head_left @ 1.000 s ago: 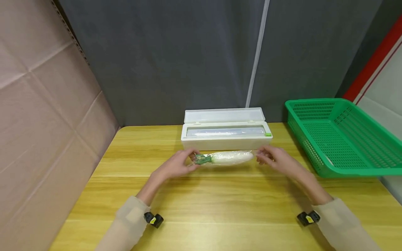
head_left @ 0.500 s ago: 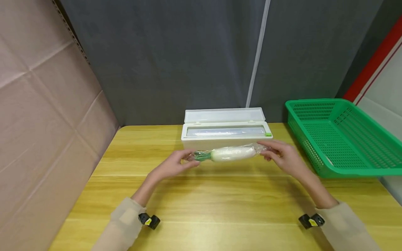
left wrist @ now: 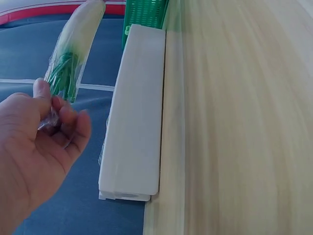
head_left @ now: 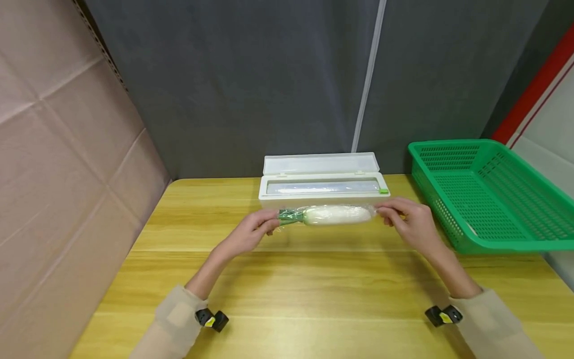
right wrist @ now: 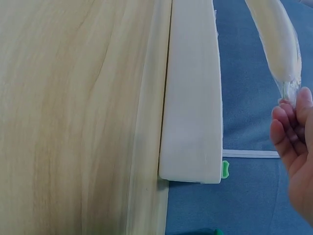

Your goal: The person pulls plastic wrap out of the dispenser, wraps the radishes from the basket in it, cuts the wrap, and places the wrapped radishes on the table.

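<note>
A white radish (head_left: 337,215) with green stalks (head_left: 291,215) is wrapped in clear plastic film and held level above the table, in front of the white box (head_left: 320,200). My left hand (head_left: 251,232) pinches the film at the stalk end; in the left wrist view, bunched film shows between the fingers of that hand (left wrist: 44,127). At the other end, my right hand (head_left: 411,222) pinches the film just past the radish's tip. The right wrist view shows the film drawn narrow between thumb and fingertips of the right hand (right wrist: 296,132).
Behind the radish, the white box stands with its lid (head_left: 320,163) up, a roll of film (head_left: 323,187) inside and a green slider (head_left: 383,191) at its right end. A green plastic basket (head_left: 466,243) is at the right. A dark curtain (head_left: 233,89) hangs behind the wooden table (head_left: 287,294).
The radish has risen and moved slightly away from me, towards the box. My right hand has moved outward and up, and the film at both ends looks pulled straighter.
</note>
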Tool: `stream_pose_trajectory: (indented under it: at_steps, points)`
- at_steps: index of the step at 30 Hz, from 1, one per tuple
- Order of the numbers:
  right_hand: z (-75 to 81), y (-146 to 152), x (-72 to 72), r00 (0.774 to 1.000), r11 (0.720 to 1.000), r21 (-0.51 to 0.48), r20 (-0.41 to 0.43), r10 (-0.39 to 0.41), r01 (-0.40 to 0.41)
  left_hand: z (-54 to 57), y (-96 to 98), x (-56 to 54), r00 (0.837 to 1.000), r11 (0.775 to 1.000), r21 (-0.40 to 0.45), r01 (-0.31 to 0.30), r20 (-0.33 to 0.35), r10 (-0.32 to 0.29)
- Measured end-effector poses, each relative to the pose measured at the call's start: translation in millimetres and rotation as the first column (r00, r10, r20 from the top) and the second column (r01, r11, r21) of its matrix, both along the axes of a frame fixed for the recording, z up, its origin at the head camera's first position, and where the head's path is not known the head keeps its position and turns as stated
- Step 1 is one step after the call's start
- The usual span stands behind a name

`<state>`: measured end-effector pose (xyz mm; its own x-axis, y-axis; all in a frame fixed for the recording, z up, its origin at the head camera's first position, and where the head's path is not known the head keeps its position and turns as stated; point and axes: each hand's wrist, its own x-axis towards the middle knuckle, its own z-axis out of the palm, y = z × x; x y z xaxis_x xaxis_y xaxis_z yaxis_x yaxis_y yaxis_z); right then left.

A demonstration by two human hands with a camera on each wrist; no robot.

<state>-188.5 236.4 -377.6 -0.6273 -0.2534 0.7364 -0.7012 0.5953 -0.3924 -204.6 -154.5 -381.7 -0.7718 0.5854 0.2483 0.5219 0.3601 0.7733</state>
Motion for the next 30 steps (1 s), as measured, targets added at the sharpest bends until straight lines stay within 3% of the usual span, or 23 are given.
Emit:
stream_pose_trajectory:
  at_steps: [5, 9, 14, 18, 21, 23, 27, 30]
  points:
    - [-2.6, -0.8, -0.4, 0.998, 0.998, -0.011, 0.032, -0.06, 0.06, 4.0, 0.4, 5.2, 0.993, 0.998, 0.009, -0.057, -0.106, 0.057]
    - [-4.3, -1.5, -0.6, 0.993, 0.994, -0.025, 0.066, -0.102, 0.104, 8.3, 2.3, 8.6, 0.968, 0.996, -0.032, -0.08, -0.24, 0.07]
    - [-5.2, 0.7, -0.4, 0.971, 0.989, -0.019, 0.191, -0.143, 0.149, 16.2, 5.9, 14.8, 0.912, 0.99, -0.095, -0.102, -0.407, 0.055]
    - [-6.7, 3.8, -1.7, 0.932, 0.984, 0.009, 0.319, -0.173, 0.179, 21.9, 7.9, 19.4, 0.848, 0.984, -0.134, -0.117, -0.529, 0.029]
    - [-7.3, 4.9, -2.7, 0.909, 0.982, 0.02, 0.375, -0.181, 0.187, 23.9, 8.8, 21.8, 0.805, 0.979, -0.16, -0.123, -0.593, 0.004]
    - [-7.5, 4.9, -3.0, 0.902, 0.981, 0.019, 0.39, -0.184, 0.192, 24.2, 9.4, 22.5, 0.786, 0.978, -0.171, -0.117, -0.618, -0.014]
    - [-7.7, 3.5, -3.2, 0.901, 0.98, 0.009, 0.391, -0.188, 0.2, 23.7, 10.3, 22.4, 0.791, 0.984, -0.155, -0.087, -0.612, -0.027]
    - [-7.5, 2.6, -3.2, 0.91, 0.981, -0.007, 0.375, -0.177, 0.194, 23.9, 10.0, 22.2, 0.821, 0.991, -0.105, -0.087, -0.571, 0.012]
